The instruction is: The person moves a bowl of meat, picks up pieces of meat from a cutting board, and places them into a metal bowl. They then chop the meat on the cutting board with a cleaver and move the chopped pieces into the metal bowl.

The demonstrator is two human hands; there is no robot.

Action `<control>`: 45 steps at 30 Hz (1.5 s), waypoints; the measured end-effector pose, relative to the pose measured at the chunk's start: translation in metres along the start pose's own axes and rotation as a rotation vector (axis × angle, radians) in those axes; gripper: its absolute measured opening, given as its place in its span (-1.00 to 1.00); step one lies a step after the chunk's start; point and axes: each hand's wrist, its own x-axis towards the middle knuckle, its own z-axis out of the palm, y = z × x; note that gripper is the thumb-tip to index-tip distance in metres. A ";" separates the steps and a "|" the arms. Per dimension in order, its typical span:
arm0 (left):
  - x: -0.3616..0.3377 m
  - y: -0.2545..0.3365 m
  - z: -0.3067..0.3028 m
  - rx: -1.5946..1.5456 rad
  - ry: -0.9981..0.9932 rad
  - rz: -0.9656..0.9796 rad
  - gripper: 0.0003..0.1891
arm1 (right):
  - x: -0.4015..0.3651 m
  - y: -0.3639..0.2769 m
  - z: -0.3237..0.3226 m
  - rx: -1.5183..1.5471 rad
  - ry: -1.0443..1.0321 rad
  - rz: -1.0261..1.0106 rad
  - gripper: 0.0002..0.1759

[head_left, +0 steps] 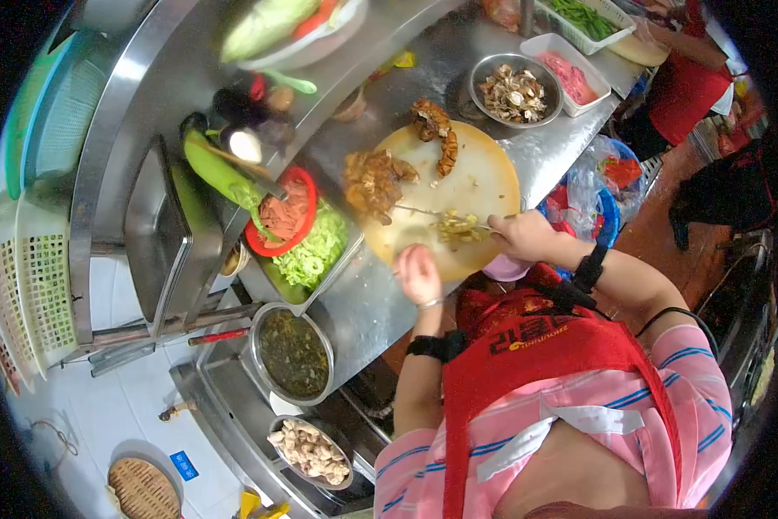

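Note:
My right hand (pixel 523 235) is closed round the handle of a knife (pixel 432 212), whose thin blade reaches left over the round cutting board (pixel 484 169). Chopped yellow-green pieces (pixel 460 230) lie by the blade. At the board's near left edge is my left hand (pixel 419 275), with its fingers bent and smeared by motion. A heap of brown, shredded-looking food (pixel 376 183) sits on the board's left side, near the knife tip. Farther back, more brown pieces (pixel 437 134) lie in a curved row.
A metal bowl of chopped pieces (pixel 503 121) and a white tub of pink meat (pixel 601 95) stand behind the board. Left are a red bowl (pixel 307 227), a tray of shredded greens (pixel 347 255) and a pot of dark greens (pixel 255 350). Another person (pixel 687 86) stands at the right.

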 end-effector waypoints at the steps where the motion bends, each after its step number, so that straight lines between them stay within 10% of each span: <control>1: 0.009 -0.001 -0.008 0.000 -0.005 0.005 -0.90 | -0.004 0.006 -0.002 0.002 0.085 -0.052 -0.73; 4: 0.040 0.009 -0.026 0.097 0.149 0.067 -0.87 | -0.012 0.014 -0.008 0.008 0.172 -0.100 -0.71; 8: 0.070 0.034 -0.018 -0.175 -0.381 0.162 -0.83 | -0.015 0.022 0.007 -0.081 0.268 -0.213 -0.69; 10: 0.075 0.056 -0.007 -0.003 -0.733 0.594 -0.78 | -0.014 0.022 0.016 -0.154 0.264 -0.241 -0.71; 14: 0.061 0.049 0.033 -0.003 -0.748 0.889 -0.77 | -0.017 0.020 0.016 -0.083 0.295 -0.326 -0.72; 21: 0.078 0.002 0.052 0.278 -0.646 0.899 -0.82 | -0.041 0.037 0.014 -0.130 0.255 -0.361 -0.72; 29: 0.091 -0.012 0.042 0.060 -0.788 0.384 -0.75 | -0.100 0.070 -0.006 -0.126 0.271 -0.221 -0.70; 35: 0.068 0.010 0.041 0.098 -0.892 0.720 -0.49 | -0.134 0.090 -0.007 0.032 0.096 0.100 -0.68; 45: 0.026 0.028 0.057 0.219 -0.574 0.481 -0.54 | -0.123 0.075 0.025 0.363 0.110 0.240 -0.68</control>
